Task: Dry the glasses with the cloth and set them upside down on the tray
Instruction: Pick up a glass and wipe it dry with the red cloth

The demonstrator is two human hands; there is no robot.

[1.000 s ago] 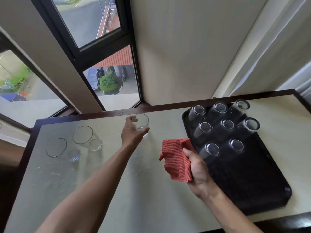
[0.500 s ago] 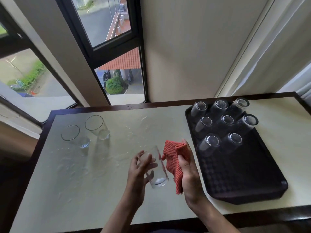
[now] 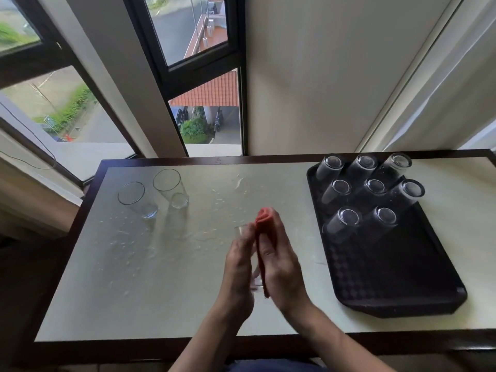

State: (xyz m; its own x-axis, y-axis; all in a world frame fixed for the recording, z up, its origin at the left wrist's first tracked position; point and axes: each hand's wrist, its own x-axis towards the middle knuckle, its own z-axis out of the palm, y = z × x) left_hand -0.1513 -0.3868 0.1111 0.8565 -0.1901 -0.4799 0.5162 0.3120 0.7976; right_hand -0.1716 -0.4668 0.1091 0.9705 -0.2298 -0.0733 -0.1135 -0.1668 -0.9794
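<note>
My left hand point(image 3: 240, 260) holds a clear glass point(image 3: 243, 230) above the middle of the table; only its rim and base show between my hands. My right hand point(image 3: 281, 264) presses the red cloth point(image 3: 264, 220) against the glass's right side. Two upright glasses point(image 3: 138, 198) point(image 3: 171, 187) stand at the table's far left. On the black tray point(image 3: 397, 288) at the right, several glasses point(image 3: 346, 220) stand upside down in rows at its far end.
Water drops point(image 3: 214, 200) lie scattered over the pale table top point(image 3: 134, 291). Windows point(image 3: 198, 76) and a wall rise behind the table's far edge. The tray's near half holds no glasses.
My left hand picked a glass from the far middle of the table and brought it toward me. My right hand closed in with the cloth, which now lies against the glass.
</note>
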